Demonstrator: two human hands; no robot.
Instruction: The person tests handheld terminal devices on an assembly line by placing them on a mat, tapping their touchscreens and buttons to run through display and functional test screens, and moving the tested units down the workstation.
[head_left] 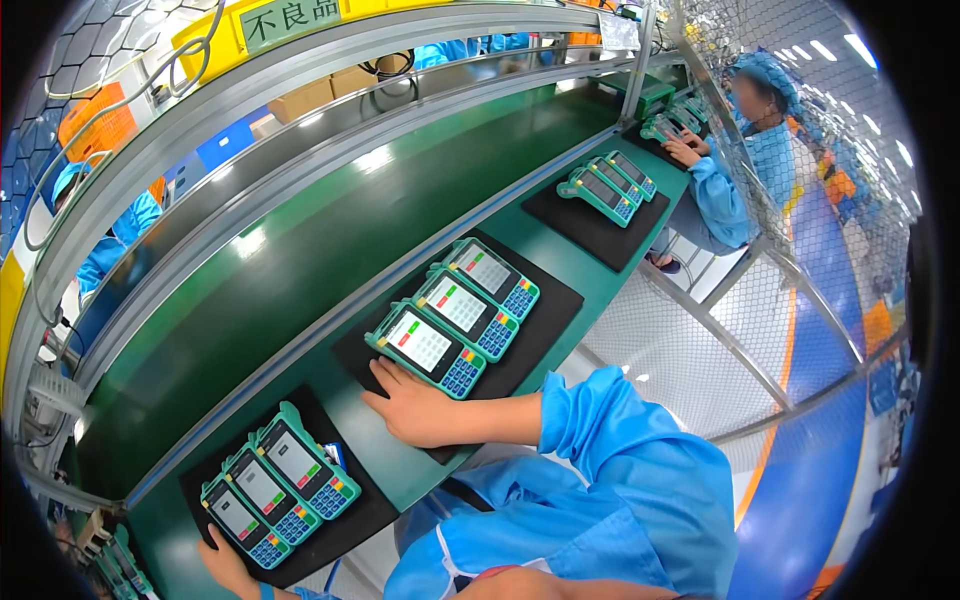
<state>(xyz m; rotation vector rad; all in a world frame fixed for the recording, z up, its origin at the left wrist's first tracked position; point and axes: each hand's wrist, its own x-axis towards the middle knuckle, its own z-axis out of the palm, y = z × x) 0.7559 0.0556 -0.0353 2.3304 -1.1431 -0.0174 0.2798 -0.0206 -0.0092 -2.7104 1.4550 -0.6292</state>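
Three teal card payment terminals [283,473] with grey-white screens and blue keypads stand side by side on a black mat [350,510] at the lower left. My left hand [228,568] is at the near left edge of this row, fingers partly hidden, looking open beside the leftmost terminal. In the middle, three more payment terminals [459,312] with lit white screens rest on a second black mat [560,310]. My right hand [415,405] lies open, its fingers stretched out against the side of the nearest terminal [420,345] there.
A third mat [600,240] farther right carries several terminals [607,188]. A co-worker [745,150] in blue handles terminals at the far end. Behind the green bench [415,475] runs a wide green belt [300,250] with metal rails. Wire mesh [690,370] stands to the right.
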